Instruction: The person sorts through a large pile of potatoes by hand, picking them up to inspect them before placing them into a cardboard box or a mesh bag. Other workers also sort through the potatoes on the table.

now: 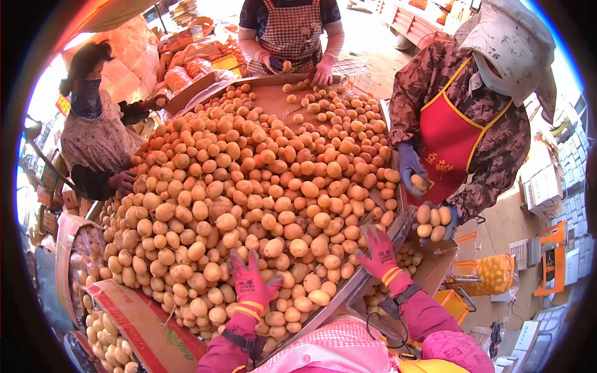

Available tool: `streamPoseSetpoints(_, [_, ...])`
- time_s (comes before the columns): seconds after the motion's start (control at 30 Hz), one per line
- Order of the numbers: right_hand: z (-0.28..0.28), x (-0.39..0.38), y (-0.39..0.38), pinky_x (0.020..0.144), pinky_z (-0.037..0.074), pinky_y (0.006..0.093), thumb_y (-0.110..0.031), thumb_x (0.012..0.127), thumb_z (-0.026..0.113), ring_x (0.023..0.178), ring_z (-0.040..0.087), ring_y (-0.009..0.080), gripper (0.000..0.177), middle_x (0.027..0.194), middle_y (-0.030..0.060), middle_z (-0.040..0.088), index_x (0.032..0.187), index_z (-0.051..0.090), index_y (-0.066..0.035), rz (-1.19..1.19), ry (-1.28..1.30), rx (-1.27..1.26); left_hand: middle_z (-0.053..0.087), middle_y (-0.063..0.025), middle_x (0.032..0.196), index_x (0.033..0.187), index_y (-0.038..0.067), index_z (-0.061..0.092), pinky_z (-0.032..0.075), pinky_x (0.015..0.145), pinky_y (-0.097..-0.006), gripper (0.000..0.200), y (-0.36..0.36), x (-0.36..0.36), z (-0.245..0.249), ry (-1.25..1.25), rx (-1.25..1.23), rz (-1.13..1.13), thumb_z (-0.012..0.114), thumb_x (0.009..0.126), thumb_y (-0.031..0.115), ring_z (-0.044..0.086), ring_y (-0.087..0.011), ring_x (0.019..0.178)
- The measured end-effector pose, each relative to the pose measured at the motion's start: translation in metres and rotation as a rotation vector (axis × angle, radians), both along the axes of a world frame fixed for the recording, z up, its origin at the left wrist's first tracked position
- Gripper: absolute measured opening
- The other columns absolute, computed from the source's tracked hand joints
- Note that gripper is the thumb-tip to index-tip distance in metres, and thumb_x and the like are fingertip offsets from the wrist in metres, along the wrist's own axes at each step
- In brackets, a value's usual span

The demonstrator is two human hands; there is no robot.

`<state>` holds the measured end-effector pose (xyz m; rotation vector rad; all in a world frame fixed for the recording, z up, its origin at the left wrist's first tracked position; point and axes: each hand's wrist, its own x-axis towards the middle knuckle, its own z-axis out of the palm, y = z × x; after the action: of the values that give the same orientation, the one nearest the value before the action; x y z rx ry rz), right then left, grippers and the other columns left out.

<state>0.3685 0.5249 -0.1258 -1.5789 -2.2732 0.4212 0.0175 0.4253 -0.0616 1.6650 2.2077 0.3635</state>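
Observation:
A big heap of potatoes (249, 180) covers the sorting table (273, 99). My left hand (252, 283), in a pink glove, rests on the near side of the heap, its fingers spread over the potatoes and nothing gripped. To the right, my right hand (378, 253), gloved in pink too, lies at the table's near right edge with its fingers apart, beside the outermost potatoes. It holds nothing that I can see. Below that edge, more potatoes (407, 258) lie in a cardboard box (435, 267).
A co-worker in a red apron (444, 137) holds potatoes at the right. Another co-worker (289, 31) stands at the far side, a third (96, 130) at the left. Boxes of potatoes (109, 339) stand at the near left, a filled net bag (494, 275) at the right.

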Motion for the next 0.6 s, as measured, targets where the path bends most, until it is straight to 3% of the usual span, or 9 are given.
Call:
streamPoseSetpoints(0.03, [-0.006,0.001,-0.011,0.116,0.029,0.0541,-0.049,0.086,0.066,0.139,0.037,0.0433,0.075,0.145,0.0220,0.047,0.148,0.046,-0.011,-0.024,-0.005,0.000,0.011,-0.0358,0.160,0.157,0.012,0.028,0.020,0.119,-0.0592,0.119,0.015,0.000,0.001,0.009,-0.024,-0.013,0.086,0.063,0.057,0.015,-0.0522,0.148])
streamPoseSetpoints(0.1, [-0.003,-0.011,-0.019,0.119,0.022,0.0554,-0.055,0.087,0.062,0.142,0.036,0.0405,0.076,0.148,0.0228,0.046,0.149,0.045,-0.013,0.037,-0.369,0.038,0.012,-0.0341,0.160,0.157,0.012,0.028,0.020,0.119,-0.0589,0.120,0.047,0.003,0.003,0.065,-0.036,-0.069,0.086,0.062,0.057,0.013,-0.0518,0.149])
streamPoseSetpoints(0.23, [-0.001,-0.029,-0.003,0.121,0.016,0.0557,-0.062,0.087,0.058,0.143,0.036,0.0392,0.080,0.150,0.0233,0.044,0.151,0.043,-0.015,-0.018,-0.385,-0.033,0.014,-0.0292,0.162,0.157,0.014,0.029,0.018,0.121,-0.0581,0.121,0.101,0.013,0.003,0.247,-0.082,-0.170,0.087,0.059,0.057,0.008,-0.0504,0.150])
streamPoseSetpoints(0.47, [0.004,-0.032,0.005,0.120,0.018,0.0530,-0.063,0.087,0.058,0.141,0.039,0.0390,0.081,0.150,0.0216,0.044,0.151,0.043,-0.017,0.046,-0.454,-0.076,0.022,-0.0198,0.162,0.156,0.015,0.032,0.007,0.121,-0.0624,0.109,0.127,0.054,-0.021,0.400,-0.068,-0.328,0.078,0.069,0.060,0.009,-0.0445,0.152])
streamPoseSetpoints(0.57, [0.008,-0.029,0.009,0.119,0.021,0.0543,-0.061,0.085,0.061,0.140,0.039,0.0391,0.080,0.150,0.0209,0.045,0.151,0.043,-0.018,0.045,-0.428,-0.104,0.039,-0.0187,0.153,0.150,0.015,0.041,0.013,0.122,-0.0601,0.081,0.096,0.071,-0.060,-0.041,0.146,-0.510,0.071,0.081,0.042,0.032,-0.0397,0.145])
streamPoseSetpoints(0.6, [0.009,-0.025,0.014,0.118,0.024,0.0531,-0.059,0.084,0.063,0.140,0.040,0.0387,0.081,0.150,0.0203,0.045,0.151,0.042,-0.019,0.085,-0.413,-0.184,0.039,-0.0187,0.153,0.150,0.015,0.041,0.013,0.122,-0.0601,0.081,0.087,0.067,-0.044,-0.039,0.147,-0.506,0.071,0.081,0.042,0.032,-0.0397,0.145])
